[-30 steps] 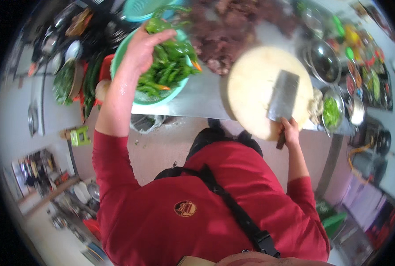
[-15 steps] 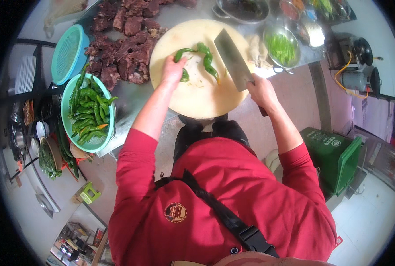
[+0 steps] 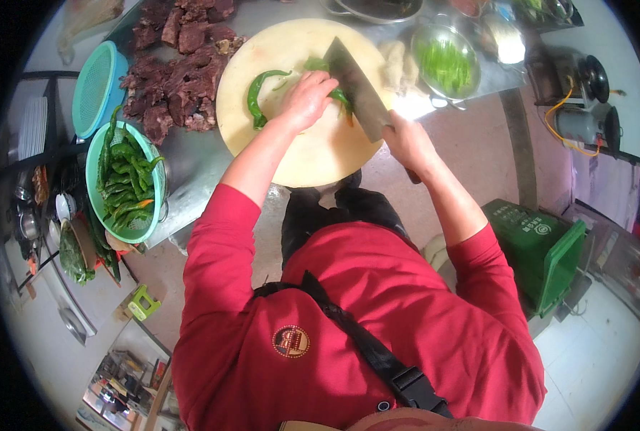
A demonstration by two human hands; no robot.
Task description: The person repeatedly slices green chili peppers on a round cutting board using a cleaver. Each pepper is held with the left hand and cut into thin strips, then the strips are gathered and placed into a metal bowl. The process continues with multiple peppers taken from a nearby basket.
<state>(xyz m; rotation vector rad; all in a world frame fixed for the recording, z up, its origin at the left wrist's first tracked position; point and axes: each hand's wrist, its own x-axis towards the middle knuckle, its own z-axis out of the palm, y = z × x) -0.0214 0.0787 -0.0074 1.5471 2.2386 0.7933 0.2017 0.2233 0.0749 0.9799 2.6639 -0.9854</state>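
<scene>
A curved green chili pepper lies by itself on the left part of the round pale cutting board. My left hand is over a second green pepper, fingers curled down on it; parts of this pepper show beyond the fingers and beside the blade, and the rest is hidden. My right hand grips the handle of a broad cleaver. Its blade lies slantwise over the right half of the board, close to my left fingertips. I cannot tell whether the edge touches the pepper.
Chunks of dark red meat lie on the metal table left of the board. A turquoise basket of green peppers stands nearer me, another turquoise basket behind it. Right of the board is a metal bowl of cut greens. A green bin stands at right.
My left hand has moved right, from the left pepper to the one beside the blade. The left pepper now lies free, curved upright. The whole board appears shifted slightly up and left in view.
</scene>
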